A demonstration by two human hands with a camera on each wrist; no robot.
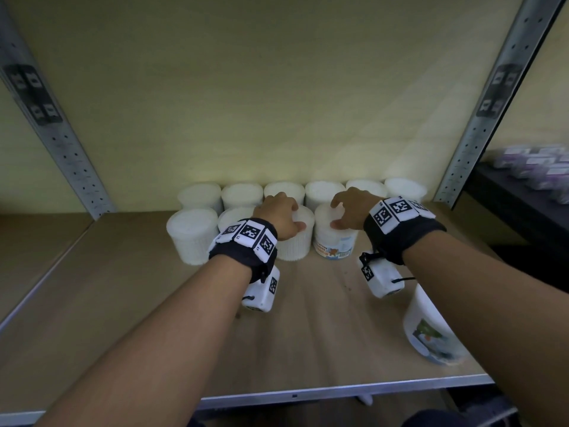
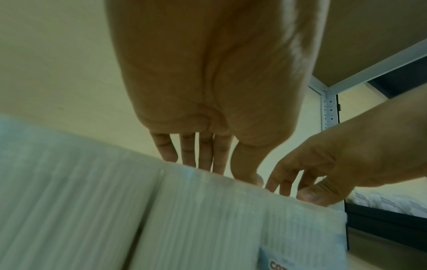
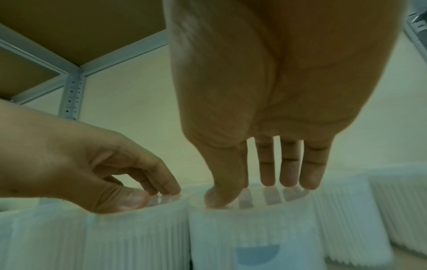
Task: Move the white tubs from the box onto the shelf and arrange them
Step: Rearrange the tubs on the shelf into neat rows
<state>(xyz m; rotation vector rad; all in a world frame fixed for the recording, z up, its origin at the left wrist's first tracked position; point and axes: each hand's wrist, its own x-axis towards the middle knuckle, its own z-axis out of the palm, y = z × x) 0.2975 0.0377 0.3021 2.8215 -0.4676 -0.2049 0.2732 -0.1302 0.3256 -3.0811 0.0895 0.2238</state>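
Two rows of white ribbed tubs stand at the back of the wooden shelf point(image 1: 308, 340). My left hand point(image 1: 289, 217) point(image 2: 221, 164) rests its fingertips and thumb on the lid of a front-row tub point(image 1: 295, 246) point(image 2: 196, 210) point(image 3: 138, 228). Beside it on the right, my right hand point(image 1: 345, 211) point(image 3: 254, 182) touches the lid of a blue-labelled tub point(image 1: 334, 241) point(image 3: 249, 228) with straight fingers and thumb. Neither hand wraps round a tub. One more labelled tub point(image 1: 431, 328) sits apart near the shelf's front right, blurred and partly hidden by my right forearm.
Perforated metal uprights point(image 1: 70, 155) point(image 1: 480, 124) frame the bay, and a wall closes its back. Bare shelf board lies left of the tubs and in front of them. A dark neighbouring shelf point(image 1: 508, 204) at the right carries small purple boxes point(image 1: 538, 171).
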